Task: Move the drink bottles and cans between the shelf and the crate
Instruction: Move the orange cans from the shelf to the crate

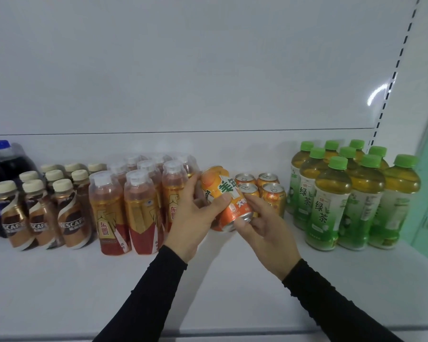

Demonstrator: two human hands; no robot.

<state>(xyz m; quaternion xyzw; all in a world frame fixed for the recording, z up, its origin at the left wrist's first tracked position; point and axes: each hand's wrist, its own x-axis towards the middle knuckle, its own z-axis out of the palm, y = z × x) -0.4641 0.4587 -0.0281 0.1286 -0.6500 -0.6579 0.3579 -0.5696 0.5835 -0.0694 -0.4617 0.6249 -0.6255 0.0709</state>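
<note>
holding one tilted orange can (pixel 226 198) above the shelf (pixel 59 280), left hand (pixel 193 213) wrapping it, right hand (pixel 265 225) pinching its lower rim, risking toppling the standing cans (pixel 265 191) just behind

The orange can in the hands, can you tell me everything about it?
The orange can is a shiny metal drink can with an orange label, a green band with white writing and fruit pictures. It is tilted, its silver end pointing down toward the right. It is held above the white shelf, in front of four more orange cans. The left hand grips its side, and the right hand holds its lower end.
</note>
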